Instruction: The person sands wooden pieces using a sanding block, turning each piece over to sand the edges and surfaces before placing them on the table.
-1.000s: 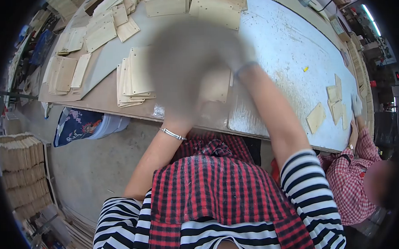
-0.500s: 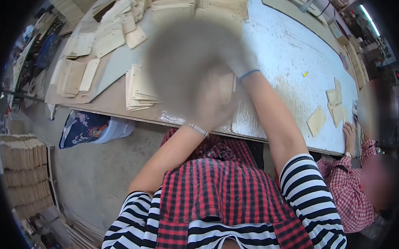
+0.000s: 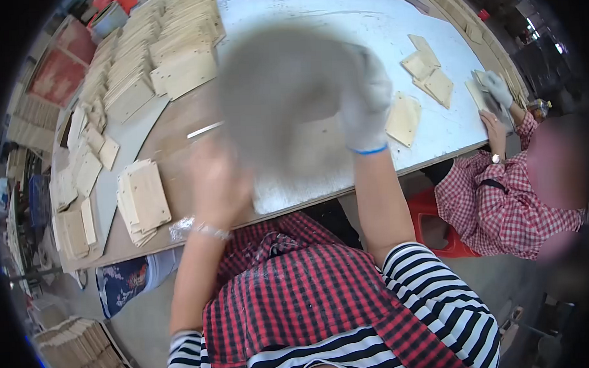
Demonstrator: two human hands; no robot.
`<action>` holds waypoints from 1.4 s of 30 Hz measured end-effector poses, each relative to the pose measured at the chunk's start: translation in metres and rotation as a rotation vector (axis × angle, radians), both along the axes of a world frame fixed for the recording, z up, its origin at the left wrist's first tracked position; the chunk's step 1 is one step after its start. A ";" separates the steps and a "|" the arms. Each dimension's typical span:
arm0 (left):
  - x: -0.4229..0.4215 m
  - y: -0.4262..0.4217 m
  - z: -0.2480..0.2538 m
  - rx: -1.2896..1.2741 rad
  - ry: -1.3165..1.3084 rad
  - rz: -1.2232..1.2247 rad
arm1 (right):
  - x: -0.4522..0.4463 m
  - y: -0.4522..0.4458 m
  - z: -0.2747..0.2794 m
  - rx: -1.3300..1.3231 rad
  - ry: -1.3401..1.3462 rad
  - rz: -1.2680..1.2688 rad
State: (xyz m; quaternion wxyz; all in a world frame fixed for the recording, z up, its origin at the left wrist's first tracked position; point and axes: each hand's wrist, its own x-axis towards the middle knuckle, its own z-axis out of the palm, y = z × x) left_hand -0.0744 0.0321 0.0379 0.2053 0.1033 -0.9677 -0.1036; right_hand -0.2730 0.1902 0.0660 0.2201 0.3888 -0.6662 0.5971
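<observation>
My right hand (image 3: 369, 100), in a pale glove with a blue cuff, is raised over the white tabletop. Its fingers are curled at the edge of a thin wooden panel (image 3: 322, 144), mostly hidden by a round grey blur. My bare left hand (image 3: 220, 183) is smeared by motion near the table's front edge, its fingertips partly covered by the blur. Beyond it a thin light strip (image 3: 205, 130) lies on the brown board. To its left sits a small stack of drilled wooden panels (image 3: 149, 195). A single panel (image 3: 404, 118) lies right of my gloved hand.
Long rows of stacked panels (image 3: 183, 68) fill the back left, with loose panels (image 3: 86, 165) nearer. Several panels (image 3: 430, 78) lie on the white sheet (image 3: 314, 190). At right a co-worker (image 3: 503, 202) in a checked top handles pieces beside a red stool (image 3: 432, 224).
The view has swung to the right, bringing more of the co-worker into sight. My left hand has moved away from the panel and from my right hand, leftward.
</observation>
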 end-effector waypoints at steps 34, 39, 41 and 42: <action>0.025 -0.018 -0.048 -0.172 0.341 0.207 | 0.065 -0.031 0.009 -0.185 -0.611 0.338; 0.064 -0.025 -0.014 0.326 0.176 0.183 | 0.099 -0.071 0.011 0.590 -0.618 0.363; 0.067 -0.026 -0.021 0.319 0.145 0.262 | 0.099 -0.095 -0.004 0.892 0.144 0.365; 0.066 -0.028 -0.026 0.281 0.153 0.299 | 0.097 -0.113 -0.018 0.803 0.413 0.264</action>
